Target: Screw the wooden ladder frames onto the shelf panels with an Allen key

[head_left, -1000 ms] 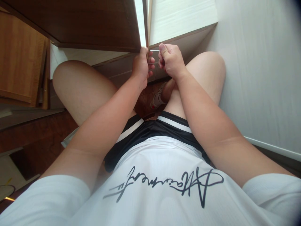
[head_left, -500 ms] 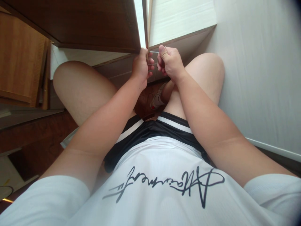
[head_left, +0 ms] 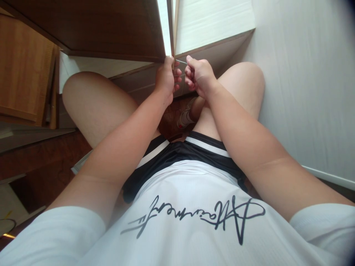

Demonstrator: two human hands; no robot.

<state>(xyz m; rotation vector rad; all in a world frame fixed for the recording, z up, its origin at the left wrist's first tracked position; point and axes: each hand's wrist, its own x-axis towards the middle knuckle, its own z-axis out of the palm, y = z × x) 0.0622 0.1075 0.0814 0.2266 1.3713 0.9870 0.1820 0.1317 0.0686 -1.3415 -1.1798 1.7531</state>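
My left hand (head_left: 165,75) grips the lower corner of a narrow upright wooden strip or panel edge (head_left: 171,33), thumb on the near side and fingers curled past it to the right. In my right hand (head_left: 200,74) is a thin metal rod (head_left: 181,61), pinched between thumb and fingers. The rod points left, and its tip meets the wooden edge just beside my left fingers. Its other end is hidden in my right hand. Beside my left hand is a large dark brown wooden panel (head_left: 111,29), standing at an angle with a bright gap between it and the strip.
A pale board (head_left: 213,22) forms a ledge behind my right hand. A tall light-grey panel (head_left: 299,85) stands close on the right. Lighter wooden panels (head_left: 22,70) lean at the left. My bent knees frame the work, with a shoe (head_left: 184,118) on the floor below.
My right hand has turned slightly and its thumb has shifted; the rod now slopes down a little toward it. My left hand and the panels stay as they were.
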